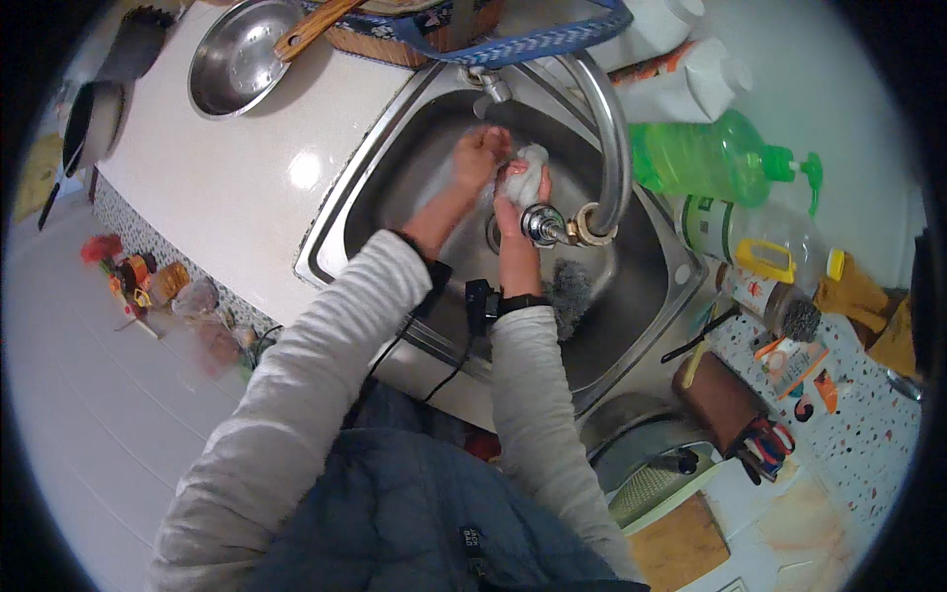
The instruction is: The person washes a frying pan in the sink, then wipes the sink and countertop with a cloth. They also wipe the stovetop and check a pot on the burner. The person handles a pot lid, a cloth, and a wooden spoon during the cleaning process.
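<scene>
Both of my hands are over the basin of a stainless steel sink (pixel 636 311). My right hand (pixel 510 214) grips a wet-looking white cloth (pixel 527 177), bunched up between thumb and fingers. Just to its left is my left hand (pixel 477 155), its fingers curled; whether anything is inside them is hidden. The chrome spray head (pixel 544 224) of a curved steel faucet (pixel 610 133) hangs in front of my right wrist. A grey mesh scourer (pixel 571 292) lies in the basin to the right of that wrist.
A second small tap (pixel 497 85) stands at the sink's far edge. A steel pan (pixel 237 63) with a wooden handle sits on the white counter (pixel 222 177). Along the right stand a green pump bottle (pixel 703 159), a clear plastic bottle (pixel 777 229) and a brown utensil holder (pixel 718 399).
</scene>
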The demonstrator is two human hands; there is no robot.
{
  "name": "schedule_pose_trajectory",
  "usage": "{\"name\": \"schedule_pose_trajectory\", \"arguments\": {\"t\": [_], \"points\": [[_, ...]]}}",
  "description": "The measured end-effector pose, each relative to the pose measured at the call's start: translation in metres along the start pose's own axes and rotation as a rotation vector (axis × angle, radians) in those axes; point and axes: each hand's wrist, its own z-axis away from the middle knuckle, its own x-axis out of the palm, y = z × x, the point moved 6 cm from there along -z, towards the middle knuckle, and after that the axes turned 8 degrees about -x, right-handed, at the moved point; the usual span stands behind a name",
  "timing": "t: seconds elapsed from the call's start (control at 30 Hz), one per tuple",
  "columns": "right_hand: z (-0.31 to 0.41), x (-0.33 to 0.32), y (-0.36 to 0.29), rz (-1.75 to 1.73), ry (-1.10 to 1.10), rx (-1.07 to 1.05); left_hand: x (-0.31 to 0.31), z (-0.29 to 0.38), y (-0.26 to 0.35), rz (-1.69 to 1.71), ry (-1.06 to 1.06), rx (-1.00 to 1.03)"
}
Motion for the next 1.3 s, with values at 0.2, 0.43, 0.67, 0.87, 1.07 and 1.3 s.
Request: {"name": "schedule_pose_trajectory", "arguments": {"t": [0.2,0.43,0.67,0.87,1.07,1.3], "points": [[0.059,-0.008,-0.009,0.031,0.285,-0.086,0.009,0.082,0.079,0.065,0.054,0.21],[0.091,-0.01,-0.007,0.244,0.299,0.097,0.051,0.078,0.102,-0.475,0.084,0.426],[0.185,0.019,0.017,0.246,0.323,0.212,0.02,0.147,0.1,-1.174,-0.483,0.535],[0.212,0.082,0.081,0.562,-0.012,0.453,0.021,0.249,0.087,-1.385,-1.068,1.324],[0.205,0.138,0.108,0.887,0.0,0.641,0.058,0.235,0.122,-1.237,-1.235,1.28],[0.201,0.168,0.109,1.33,0.239,0.606,0.082,0.238,0.139,-1.522,-1.11,1.491]]}}
